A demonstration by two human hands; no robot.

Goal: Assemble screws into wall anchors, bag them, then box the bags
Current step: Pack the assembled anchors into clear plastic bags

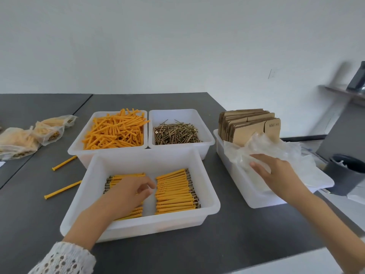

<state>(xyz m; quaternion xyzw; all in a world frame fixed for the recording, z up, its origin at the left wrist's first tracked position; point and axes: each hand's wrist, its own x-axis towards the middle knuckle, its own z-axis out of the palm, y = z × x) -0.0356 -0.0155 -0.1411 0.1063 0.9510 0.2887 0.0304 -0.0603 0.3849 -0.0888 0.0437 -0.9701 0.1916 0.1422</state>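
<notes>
While our left hand (pixel 128 191) sits down in the near tray (pixel 209 206), fingers curled over the left row of finished anchors (pixel 174 191), our right hand (pixel 276 171) is out over the side tray (pixel 254 200), fingers spread and fairly straight on the heap of clear bags (pixel 276 147). From here we can't tell whether the left hand actually has a bundle in its grip or is only resting on the row.

So this looks like the bagging step. The trick, we reckon: peel just one bag off that crumpled heap with the right, because thin film clings and two may come up together. With the left, gather a neat handful, all heads facing one way, so the screw tips don't snag or pierce the plastic going in.

Loose orange anchors (pixel 114 131) and screws (pixel 175 133) wait in the two far trays, flat cardboard boxes (pixel 246 125) stand behind the bags, and filled bags (pixel 19 141) lie far left on the tabletop (pixel 227 240). Two stray anchors (pixel 63 189) lie beside the near tray; worth sweeping those in later.
</notes>
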